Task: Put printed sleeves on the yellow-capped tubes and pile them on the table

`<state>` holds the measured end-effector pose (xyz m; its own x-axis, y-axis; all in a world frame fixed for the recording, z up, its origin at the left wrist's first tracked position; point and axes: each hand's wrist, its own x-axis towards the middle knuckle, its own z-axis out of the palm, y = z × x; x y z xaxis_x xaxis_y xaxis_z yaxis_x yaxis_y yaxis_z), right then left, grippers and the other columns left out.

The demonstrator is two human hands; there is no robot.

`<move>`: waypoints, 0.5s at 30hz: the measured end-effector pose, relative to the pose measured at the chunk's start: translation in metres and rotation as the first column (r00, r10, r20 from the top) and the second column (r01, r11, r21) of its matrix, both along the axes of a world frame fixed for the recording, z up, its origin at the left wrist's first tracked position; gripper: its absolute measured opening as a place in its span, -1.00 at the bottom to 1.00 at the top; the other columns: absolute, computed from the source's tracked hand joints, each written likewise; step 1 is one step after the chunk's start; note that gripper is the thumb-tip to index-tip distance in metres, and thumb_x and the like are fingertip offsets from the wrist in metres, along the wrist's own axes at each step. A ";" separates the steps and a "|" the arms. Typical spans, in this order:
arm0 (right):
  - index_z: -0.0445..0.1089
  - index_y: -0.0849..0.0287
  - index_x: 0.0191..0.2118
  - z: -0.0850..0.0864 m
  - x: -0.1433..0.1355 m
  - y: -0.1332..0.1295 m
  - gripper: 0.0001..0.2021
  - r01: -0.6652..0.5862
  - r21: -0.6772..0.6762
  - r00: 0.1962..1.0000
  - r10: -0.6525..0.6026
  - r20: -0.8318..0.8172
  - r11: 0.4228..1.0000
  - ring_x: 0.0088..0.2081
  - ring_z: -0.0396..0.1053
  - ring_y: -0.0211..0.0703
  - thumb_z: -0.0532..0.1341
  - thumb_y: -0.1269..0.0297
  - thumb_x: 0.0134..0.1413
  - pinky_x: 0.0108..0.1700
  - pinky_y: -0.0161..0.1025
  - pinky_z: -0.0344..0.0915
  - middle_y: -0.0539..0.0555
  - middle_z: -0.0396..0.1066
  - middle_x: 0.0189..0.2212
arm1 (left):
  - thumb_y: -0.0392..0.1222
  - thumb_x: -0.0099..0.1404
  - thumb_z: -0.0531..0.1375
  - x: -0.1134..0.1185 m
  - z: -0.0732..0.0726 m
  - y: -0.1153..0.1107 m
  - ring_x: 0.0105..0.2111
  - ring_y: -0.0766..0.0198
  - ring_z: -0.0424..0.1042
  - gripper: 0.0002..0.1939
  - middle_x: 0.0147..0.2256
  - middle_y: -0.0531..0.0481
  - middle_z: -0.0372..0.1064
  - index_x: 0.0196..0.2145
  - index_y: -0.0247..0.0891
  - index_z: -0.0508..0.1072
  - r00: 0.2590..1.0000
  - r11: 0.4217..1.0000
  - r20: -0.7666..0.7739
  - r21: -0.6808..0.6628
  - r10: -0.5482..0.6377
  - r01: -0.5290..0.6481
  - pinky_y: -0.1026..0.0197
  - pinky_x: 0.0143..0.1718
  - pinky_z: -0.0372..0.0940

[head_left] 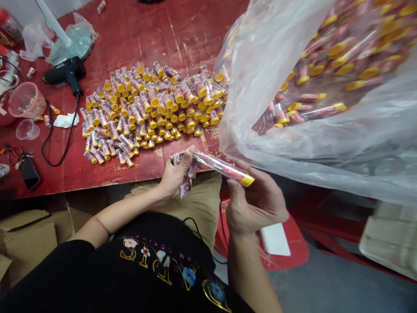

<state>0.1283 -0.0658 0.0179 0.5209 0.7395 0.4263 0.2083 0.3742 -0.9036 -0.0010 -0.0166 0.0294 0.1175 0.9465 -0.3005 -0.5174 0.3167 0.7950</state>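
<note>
The right hand (pixel 257 202) grips 1 long clear plastic tube with a yellow cap (pixel 224 168) near its yellow end. The left hand (pixel 179 171) pinches small printed plastic wraps (pixel 186 184), right by the tube's other end. The tube is tilted, in front of the red wooden table (pixel 156 163). On the table lies a big pile of short clear tubes with yellow caps (pixel 153 104). A big cloudy white plastic bag (pixel 257 65) holds more tubes.

Red table (pixel 182 34), yellow-capped tubes (pixel 143 108) atop
</note>
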 end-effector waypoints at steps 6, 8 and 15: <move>0.60 0.06 0.11 -0.006 -0.012 -0.012 -0.70 -0.062 -0.051 0.996 0.066 0.064 0.997 0.02 0.66 0.09 0.36 0.22 0.30 0.09 0.14 0.64 0.17 0.66 0.00 | 0.15 0.06 0.57 -0.008 0.015 -0.001 -0.65 0.57 0.08 -0.45 -0.56 0.13 0.34 -0.46 -0.30 0.39 0.988 0.980 0.124 -0.167 -0.092 0.112 0.36 -0.58 -0.01; 0.63 0.03 0.04 -0.002 -0.012 -0.013 -0.76 -0.110 -0.074 0.989 0.117 0.095 0.991 0.03 0.66 0.08 0.31 0.24 0.33 0.13 0.16 0.62 0.14 0.68 -0.03 | 0.07 0.12 0.55 -0.013 0.018 0.003 -0.64 0.59 0.07 -0.50 -0.53 0.11 0.36 -0.45 -0.31 0.38 0.978 0.968 0.172 -0.202 -0.113 0.148 0.37 -0.57 -0.01; 0.64 0.09 -0.08 0.002 -0.026 -0.009 -0.83 -0.032 -0.119 0.989 0.014 -0.144 0.992 -0.14 0.68 0.02 0.37 0.24 0.25 0.00 0.11 0.67 0.11 0.68 -0.14 | 0.07 0.11 0.56 -0.024 0.024 0.008 -0.65 0.58 0.05 -0.48 -0.57 0.17 0.28 -0.42 -0.30 0.37 0.967 0.966 0.205 -0.176 -0.151 0.189 0.38 -0.57 -0.04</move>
<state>0.1026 -0.0751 0.0198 0.5523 0.7935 0.2558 0.0666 0.2639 -0.9623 -0.0247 -0.0082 0.0534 0.3437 0.8337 -0.4321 -0.5769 0.5506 0.6034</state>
